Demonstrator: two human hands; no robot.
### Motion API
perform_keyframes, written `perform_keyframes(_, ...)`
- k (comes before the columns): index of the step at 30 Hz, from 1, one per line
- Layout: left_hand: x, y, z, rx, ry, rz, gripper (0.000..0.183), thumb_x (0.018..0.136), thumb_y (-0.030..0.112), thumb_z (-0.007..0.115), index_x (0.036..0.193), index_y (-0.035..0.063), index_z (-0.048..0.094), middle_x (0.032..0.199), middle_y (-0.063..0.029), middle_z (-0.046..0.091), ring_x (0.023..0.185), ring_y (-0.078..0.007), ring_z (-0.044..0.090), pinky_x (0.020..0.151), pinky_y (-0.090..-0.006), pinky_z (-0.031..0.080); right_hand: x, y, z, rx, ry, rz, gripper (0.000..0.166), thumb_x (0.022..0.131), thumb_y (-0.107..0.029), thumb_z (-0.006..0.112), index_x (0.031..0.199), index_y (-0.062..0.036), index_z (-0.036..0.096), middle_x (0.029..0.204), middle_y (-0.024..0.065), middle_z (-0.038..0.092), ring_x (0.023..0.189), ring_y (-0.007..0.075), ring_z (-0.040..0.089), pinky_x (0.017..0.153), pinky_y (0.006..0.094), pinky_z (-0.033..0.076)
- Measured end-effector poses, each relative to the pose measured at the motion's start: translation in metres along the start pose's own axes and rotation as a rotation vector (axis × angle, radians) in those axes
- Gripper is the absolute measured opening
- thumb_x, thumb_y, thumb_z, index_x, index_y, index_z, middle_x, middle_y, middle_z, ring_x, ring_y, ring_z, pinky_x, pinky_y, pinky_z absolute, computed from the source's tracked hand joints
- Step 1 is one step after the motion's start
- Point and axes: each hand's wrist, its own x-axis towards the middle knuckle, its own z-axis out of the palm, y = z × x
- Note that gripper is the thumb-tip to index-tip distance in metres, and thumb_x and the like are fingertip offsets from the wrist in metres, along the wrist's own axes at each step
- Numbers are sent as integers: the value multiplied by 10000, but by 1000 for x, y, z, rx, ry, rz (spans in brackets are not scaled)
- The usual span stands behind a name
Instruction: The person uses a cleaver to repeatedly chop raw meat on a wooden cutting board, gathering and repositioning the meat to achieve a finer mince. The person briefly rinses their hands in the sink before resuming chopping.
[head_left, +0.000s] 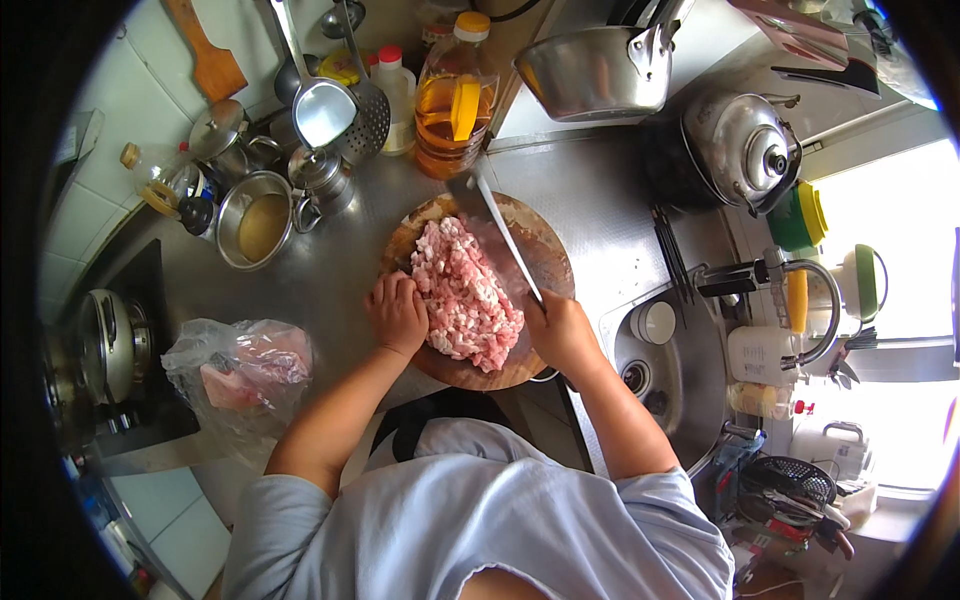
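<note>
A round wooden chopping board lies on the steel counter, bearing a heap of chopped pink meat. My right hand grips a cleaver by its handle, at the board's right side. The blade points away from me, tilted on edge along the right of the meat, and its face is partly blurred. My left hand rests at the board's left edge, fingers curled, touching or nearly touching the meat; I see nothing held in it. Left of that arm sits a clear plastic bag with larger pieces of raw meat inside.
Behind the board stand an oil bottle, a steel bowl of yellowish liquid and lidded steel pots. A ladle hangs above them. To the right are a sink with a white cup, a faucet and a kettle.
</note>
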Motion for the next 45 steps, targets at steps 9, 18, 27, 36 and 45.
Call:
perform_keyframes(9, 2, -1, 0, -4, 51, 23, 119, 731, 167, 504, 829, 102, 489, 1002, -44, 513, 996, -252, 456, 781, -408, 332, 17, -4, 13, -145, -67, 22, 314, 832, -302, 464, 895, -34, 615, 800, 259, 591, 776, 396, 581, 714, 465, 461)
perform_keyframes(18, 3, -1, 1, -25, 27, -6, 127, 727, 167, 507, 835, 100, 499, 998, -48, 519, 1002, -253, 458, 797, -417, 325, 18, -2, 21, -227, -112, 12, 309, 841, -306, 435, 905, -55, 604, 819, 228, 608, 789, 386, 585, 721, 460, 464)
perform_keyframes(27, 3, -1, 0, -25, -7, -15, 135, 721, 158, 514, 846, 107, 502, 1006, -44, 510, 1015, -252, 450, 801, -416, 328, 30, 2, 15, -206, -78, 45, 346, 849, -324, 437, 829, -25, 611, 797, 237, 601, 802, 395, 578, 728, 470, 453)
perform_keyframes(36, 2, 1, 1, -53, -26, -8, 143, 723, 148, 514, 858, 103, 496, 1011, -46, 507, 1024, -256, 442, 815, -419, 319, 40, 15, 20, -200, -93, 89, 340, 847, -318, 422, 935, -35, 589, 854, 251, 597, 831, 413, 571, 764, 462, 454)
perform_keyframes(45, 2, 0, 1, -44, -2, -7, 136, 722, 158, 500, 846, 101, 489, 1010, -51, 511, 1018, -258, 447, 801, -422, 323, 43, 22, 20, -251, -92, 113, 356, 857, -336, 422, 875, -35, 612, 845, 253, 596, 834, 391, 575, 750, 457, 454)
